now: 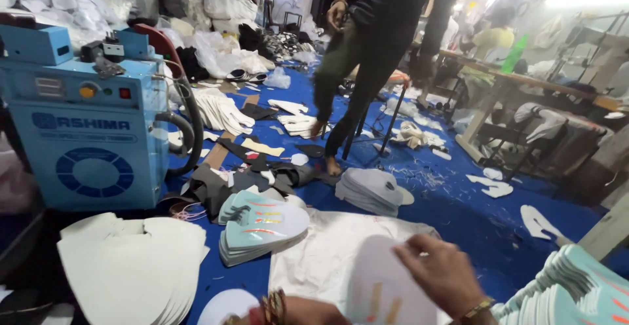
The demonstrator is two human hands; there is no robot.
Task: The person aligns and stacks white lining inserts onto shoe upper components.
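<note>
The right hand point(445, 276) sits at the picture's five o'clock, fingers point(409, 254) curled loosely and pinching the upper edge of a thin white shoe-shaped cut piece with yellow stripes point(383, 289), which is blurred. The left hand point(308, 312) shows only a wrist with beaded bangles at six o'clock; whether it is open or closed I cannot tell. Beneath the piece lies a crinkled white plastic sheet point(321, 259). At four o'clock fans a stack of pale mint foam pieces point(563, 292). At eleven o'clock of the hand lies a second mint stack with orange streaks point(262, 223), flat and layered. At eight o'clock rests a pile of plain white curved cut-outs point(131, 266). A blue boxy metal machine point(92, 135) stands at ten o'clock on the blue floor point(458, 213).
</note>
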